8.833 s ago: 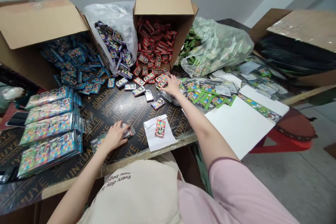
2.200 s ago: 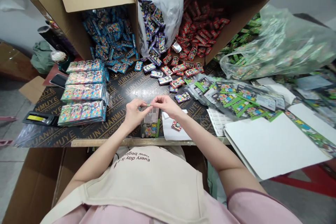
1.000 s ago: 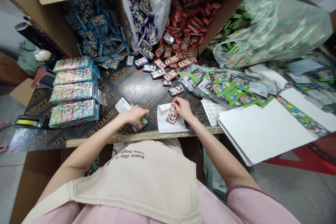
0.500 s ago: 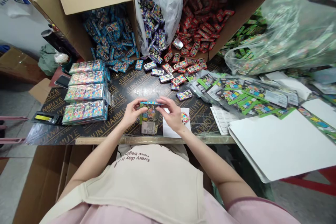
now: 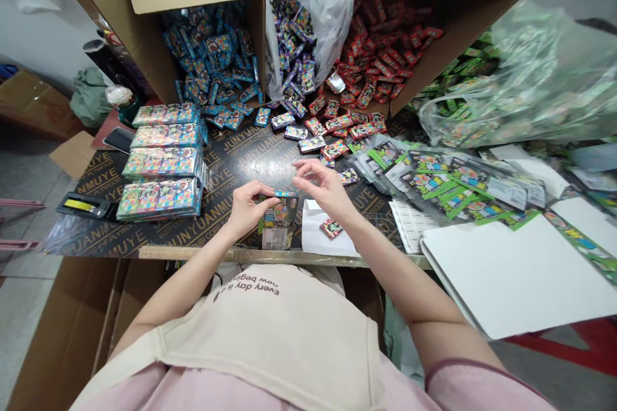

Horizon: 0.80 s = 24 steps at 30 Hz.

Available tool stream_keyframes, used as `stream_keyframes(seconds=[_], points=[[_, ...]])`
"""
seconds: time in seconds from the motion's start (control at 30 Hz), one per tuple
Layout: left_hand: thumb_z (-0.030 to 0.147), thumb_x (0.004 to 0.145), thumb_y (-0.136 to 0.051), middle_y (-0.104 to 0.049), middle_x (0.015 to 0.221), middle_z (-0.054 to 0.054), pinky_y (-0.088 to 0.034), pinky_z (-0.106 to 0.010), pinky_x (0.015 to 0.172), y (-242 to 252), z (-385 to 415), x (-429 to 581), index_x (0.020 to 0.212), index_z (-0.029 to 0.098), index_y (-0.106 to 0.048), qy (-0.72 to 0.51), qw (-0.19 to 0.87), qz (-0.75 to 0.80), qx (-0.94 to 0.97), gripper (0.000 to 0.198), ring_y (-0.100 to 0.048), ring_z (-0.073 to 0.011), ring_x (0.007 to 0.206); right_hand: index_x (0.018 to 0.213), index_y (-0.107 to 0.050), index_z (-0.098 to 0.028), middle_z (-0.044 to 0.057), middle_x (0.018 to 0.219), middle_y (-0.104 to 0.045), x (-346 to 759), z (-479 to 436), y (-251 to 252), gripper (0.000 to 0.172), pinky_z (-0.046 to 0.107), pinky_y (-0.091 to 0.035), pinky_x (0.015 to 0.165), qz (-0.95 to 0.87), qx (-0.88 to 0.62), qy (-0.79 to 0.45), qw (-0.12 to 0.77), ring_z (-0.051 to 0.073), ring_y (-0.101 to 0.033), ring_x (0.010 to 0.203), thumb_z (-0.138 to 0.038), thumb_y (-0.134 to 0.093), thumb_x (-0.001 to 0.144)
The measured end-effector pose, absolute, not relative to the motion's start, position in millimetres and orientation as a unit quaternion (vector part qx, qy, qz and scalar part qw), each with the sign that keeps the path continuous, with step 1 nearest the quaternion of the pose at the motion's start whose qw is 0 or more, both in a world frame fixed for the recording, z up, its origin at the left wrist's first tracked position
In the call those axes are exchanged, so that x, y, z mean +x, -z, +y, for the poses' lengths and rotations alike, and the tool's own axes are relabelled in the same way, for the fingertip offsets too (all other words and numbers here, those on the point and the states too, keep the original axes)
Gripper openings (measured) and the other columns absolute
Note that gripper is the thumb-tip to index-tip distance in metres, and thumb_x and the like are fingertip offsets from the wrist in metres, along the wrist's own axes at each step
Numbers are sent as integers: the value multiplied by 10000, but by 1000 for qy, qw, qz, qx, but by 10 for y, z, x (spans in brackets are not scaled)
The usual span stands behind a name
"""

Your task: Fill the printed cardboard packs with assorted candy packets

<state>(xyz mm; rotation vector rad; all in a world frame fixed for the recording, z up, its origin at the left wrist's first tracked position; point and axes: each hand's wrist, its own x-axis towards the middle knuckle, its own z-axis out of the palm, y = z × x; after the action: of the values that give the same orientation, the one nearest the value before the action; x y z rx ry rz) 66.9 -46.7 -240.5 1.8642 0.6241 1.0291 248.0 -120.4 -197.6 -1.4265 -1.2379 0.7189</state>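
My left hand pinches the upper left edge of a small printed plastic bag, which hangs upright near the table's front edge. A strip of blue shows along the bag's top. To the right, my right hand is apart from the bag, its fingers curved and parted with nothing visible between them. Below that hand, a red candy packet lies on a white sheet of paper. Just beyond it, a purple packet is partly hidden by the hand.
Stacks of filled packs stand at left. Behind are a box of blue packets, a plastic bag of purple packets and a box of red packets. Flat printed bags and a white board lie at right.
My right hand has let go of the bag's top and moved up and right. My left hand still holds the bag. The view has shifted slightly.
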Motion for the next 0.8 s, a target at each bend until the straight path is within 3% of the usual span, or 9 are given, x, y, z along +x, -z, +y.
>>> stream_keyframes(seconds=[0.17, 0.3, 0.53, 0.67, 0.73, 0.8], points=[[241, 704, -735, -699, 796, -64, -499, -279, 617, 2395, -469, 621, 711, 169, -627, -407, 458, 263, 745, 131, -663, -187, 736, 662, -608, -182, 53, 937, -663, 2369, -1071, 1998, 296, 274, -438, 667, -505, -569, -481, 435, 174, -605, 810, -446, -738, 690], [209, 714, -677, -692, 807, -60, -506, -284, 633, 2341, -478, 607, 718, 174, -611, -408, 438, 229, 767, 75, -661, -189, 752, 669, -607, -177, 10, 734, -635, 2328, -1028, 2049, 299, 249, -408, 613, -499, -554, -503, 437, 130, -558, 672, -442, -744, 678], [267, 695, -776, -669, 729, -21, -451, -273, 628, 2412, -487, 678, 649, 176, -571, -436, 411, 265, 755, 228, -612, -151, 671, 672, -559, -187, -22, 583, -584, 2291, -1028, 2102, 298, 234, -354, 503, -475, -565, -498, 455, 102, -488, 525, -427, -735, 680], [248, 646, -812, -668, 779, -11, -478, -264, 643, 2506, -526, 707, 806, 177, -621, -421, 494, 304, 697, 259, -617, -151, 705, 833, -479, -242, -74, 601, -579, 2176, -1054, 2185, 342, 224, -379, 514, -376, -569, -496, 537, 112, -520, 539, -331, -737, 627], [241, 615, -830, -681, 796, -6, -504, -265, 645, 2546, -592, 677, 895, 177, -635, -388, 580, 316, 643, 348, -636, -160, 711, 916, -461, -261, -81, 610, -590, 2143, -1072, 2203, 355, 229, -405, 539, -328, -562, -507, 565, 120, -538, 558, -308, -693, 651], [237, 649, -805, -697, 797, -8, -520, -269, 660, 2568, -697, 605, 900, 170, -655, -358, 626, 317, 616, 300, -650, -164, 709, 1010, -455, -268, -68, 669, -635, 2160, -1083, 2195, 391, 237, -443, 604, -289, -553, -506, 596, 123, -575, 617, -305, -663, 681]])
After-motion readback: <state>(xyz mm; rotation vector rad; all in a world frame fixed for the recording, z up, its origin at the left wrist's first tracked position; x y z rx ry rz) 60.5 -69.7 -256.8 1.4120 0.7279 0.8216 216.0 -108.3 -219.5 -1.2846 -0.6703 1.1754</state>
